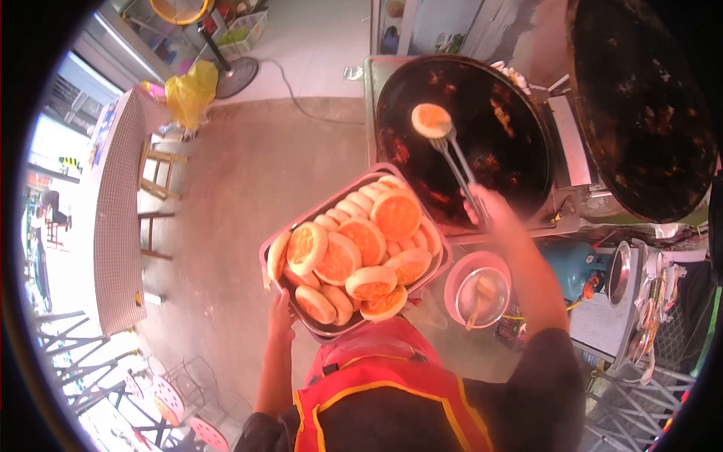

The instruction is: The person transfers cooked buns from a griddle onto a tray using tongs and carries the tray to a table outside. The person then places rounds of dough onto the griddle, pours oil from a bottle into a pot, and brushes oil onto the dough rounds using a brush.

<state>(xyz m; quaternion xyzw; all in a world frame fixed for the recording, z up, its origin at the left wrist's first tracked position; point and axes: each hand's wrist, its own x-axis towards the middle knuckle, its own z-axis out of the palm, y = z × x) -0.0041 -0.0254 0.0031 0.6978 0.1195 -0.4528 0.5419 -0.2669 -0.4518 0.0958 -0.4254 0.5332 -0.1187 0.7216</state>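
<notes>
My left hand (282, 315) grips the left edge of a metal tray (265, 248) heaped with round browned breads (363, 241), held in front of my body. Closed round the handles of metal tongs (461, 167), my right hand (486, 207) is over the front part of a large round black pan (482, 135). At the tips of the tongs is one round bread (431, 120), above the pan's dark surface; whether it touches the pan I cannot tell.
A second black round plate (640, 105) stands tilted at the right. Below the pan are a pink basin (456, 290) and a blue gas cylinder (565, 267). A tiled counter (117, 211) with stools runs along the left. A cable (290, 90) lies on the floor.
</notes>
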